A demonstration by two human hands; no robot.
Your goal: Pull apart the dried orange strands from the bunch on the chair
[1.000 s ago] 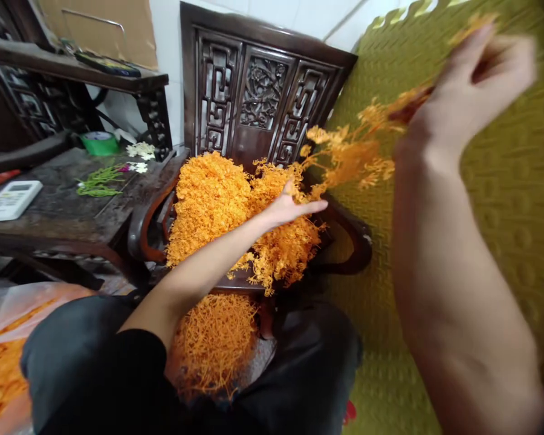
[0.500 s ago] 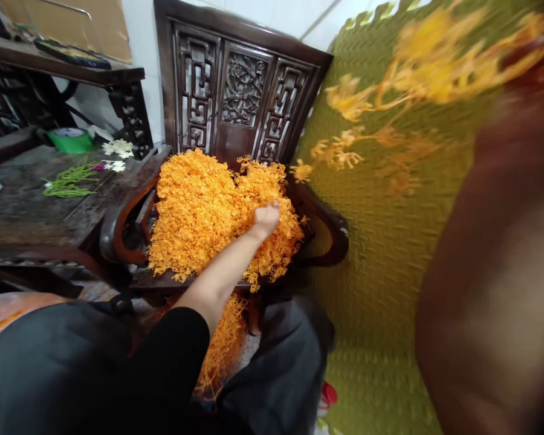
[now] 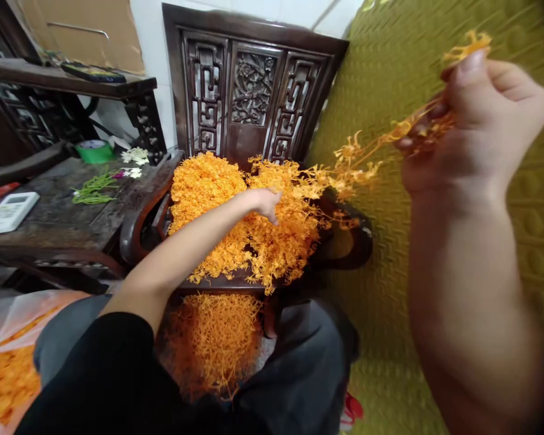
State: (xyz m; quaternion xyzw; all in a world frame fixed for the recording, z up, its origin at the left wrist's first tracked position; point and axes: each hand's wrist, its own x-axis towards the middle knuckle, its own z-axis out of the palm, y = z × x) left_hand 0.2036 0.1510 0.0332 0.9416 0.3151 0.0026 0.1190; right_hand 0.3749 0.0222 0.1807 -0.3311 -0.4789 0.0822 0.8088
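Two heaps of small orange flowers (image 3: 208, 187) lie side by side on a dark carved wooden chair (image 3: 254, 30). My left hand (image 3: 266, 203) rests at the top of the right heap, its fingers bent down among the blossoms; what they hold, if anything, is hidden. Raised at the upper right, my right hand (image 3: 485, 109) is closed on thin orange flower sprigs (image 3: 358, 157). These trail down leftward from its fingers to the right heap.
Orange stems (image 3: 222, 338) are piled below the seat. A plastic bag (image 3: 31, 314) with orange petals is at lower left. The side table (image 3: 68, 217) bears a remote (image 3: 9, 212), green tape (image 3: 94, 152) and green stems (image 3: 95, 188). A yellow-green mat (image 3: 390, 254) stands right.
My right hand has come into clearer view, and its sprigs now stretch down to the heap. My left hand has turned, with its fingers lower. The view has shifted leftward.
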